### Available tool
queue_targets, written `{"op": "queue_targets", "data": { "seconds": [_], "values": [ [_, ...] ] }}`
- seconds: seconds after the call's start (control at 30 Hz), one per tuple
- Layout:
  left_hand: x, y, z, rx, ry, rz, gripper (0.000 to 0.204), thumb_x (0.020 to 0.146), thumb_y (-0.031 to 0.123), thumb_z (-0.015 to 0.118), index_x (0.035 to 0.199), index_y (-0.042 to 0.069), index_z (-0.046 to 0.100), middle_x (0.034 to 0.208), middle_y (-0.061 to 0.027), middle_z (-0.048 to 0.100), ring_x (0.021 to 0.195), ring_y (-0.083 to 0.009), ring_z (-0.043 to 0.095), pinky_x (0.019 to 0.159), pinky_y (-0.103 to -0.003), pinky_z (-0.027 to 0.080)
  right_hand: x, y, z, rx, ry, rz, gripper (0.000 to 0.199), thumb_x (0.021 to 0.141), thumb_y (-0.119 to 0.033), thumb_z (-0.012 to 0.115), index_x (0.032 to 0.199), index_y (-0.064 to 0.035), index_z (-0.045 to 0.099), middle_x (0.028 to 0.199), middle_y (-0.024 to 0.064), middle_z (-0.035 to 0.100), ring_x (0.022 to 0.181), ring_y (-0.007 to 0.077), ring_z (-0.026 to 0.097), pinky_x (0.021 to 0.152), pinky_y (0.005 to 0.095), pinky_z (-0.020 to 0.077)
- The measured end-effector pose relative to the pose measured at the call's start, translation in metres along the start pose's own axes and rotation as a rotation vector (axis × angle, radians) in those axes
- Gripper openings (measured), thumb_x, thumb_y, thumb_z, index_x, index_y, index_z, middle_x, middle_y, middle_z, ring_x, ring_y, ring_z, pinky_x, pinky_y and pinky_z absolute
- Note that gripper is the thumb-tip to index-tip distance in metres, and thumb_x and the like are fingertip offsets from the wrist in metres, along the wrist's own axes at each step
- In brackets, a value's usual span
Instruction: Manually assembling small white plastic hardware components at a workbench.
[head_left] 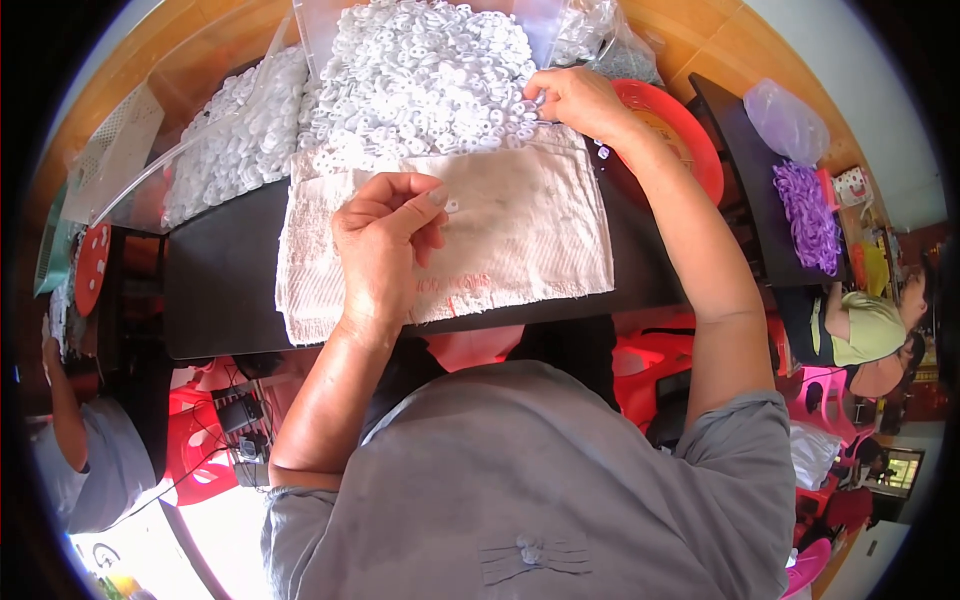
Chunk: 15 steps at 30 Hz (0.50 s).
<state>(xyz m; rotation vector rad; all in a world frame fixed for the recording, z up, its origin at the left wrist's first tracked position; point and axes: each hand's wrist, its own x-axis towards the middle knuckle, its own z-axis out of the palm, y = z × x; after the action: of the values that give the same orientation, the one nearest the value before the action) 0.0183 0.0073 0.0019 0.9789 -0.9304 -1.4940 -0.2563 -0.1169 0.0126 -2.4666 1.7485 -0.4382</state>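
A large heap of small white plastic pieces with holes (430,70) spills from a clear bin onto the folded off-white cloth (520,230). Over the cloth's left half is my left hand (385,225), its fingers curled and the thumb pressed to the index finger; whatever they may hold is hidden. One small white piece (452,206) shows just beside that thumb tip, and I cannot tell whether it is touched. At the heap's right edge, my right hand (575,98) has its fingers bent together against the pieces. What lies between those fingertips cannot be made out.
A round red tray (708,140) stands beyond my right forearm, with a few loose pieces near it. Clear plastic holding more white pieces (240,140) lies at the left of the dark table (220,270). Purple bands (805,215) lie farther right. Other people sit at both sides.
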Motion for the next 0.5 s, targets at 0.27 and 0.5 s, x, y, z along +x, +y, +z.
{"op": "queue_targets", "data": {
  "seconds": [0.27, 0.5],
  "values": [
    [0.0006, -0.0005, 0.0001, -0.029, -0.011, -0.008, 0.005, 0.084, 0.003, 0.066, 0.087, 0.0, 0.064, 0.068, -0.0048, 0.062, 0.051, -0.0073, 0.052, 0.043, -0.02, 0.036, 0.0005, 0.0024, 0.0027, -0.019, 0.026, -0.043, 0.018, 0.074, -0.012, 0.068, 0.092, -0.0118, 0.067, 0.072, 0.0067, 0.064, 0.069, 0.0227, 0.063, 0.064, 0.0368, 0.0469],
    [0.0005, -0.0004, -0.0006, -0.015, -0.003, -0.005, 0.005, 0.084, 0.002, 0.065, 0.088, 0.0, 0.064, 0.067, -0.0049, 0.062, 0.05, -0.0074, 0.052, 0.043, -0.02, 0.036, -0.0007, -0.0011, 0.0006, 0.04, 0.038, 0.006, 0.014, 0.076, -0.016, 0.066, 0.09, -0.0106, 0.066, 0.073, 0.0082, 0.065, 0.071, 0.0243, 0.064, 0.065, 0.037, 0.0474]
  ]
}}
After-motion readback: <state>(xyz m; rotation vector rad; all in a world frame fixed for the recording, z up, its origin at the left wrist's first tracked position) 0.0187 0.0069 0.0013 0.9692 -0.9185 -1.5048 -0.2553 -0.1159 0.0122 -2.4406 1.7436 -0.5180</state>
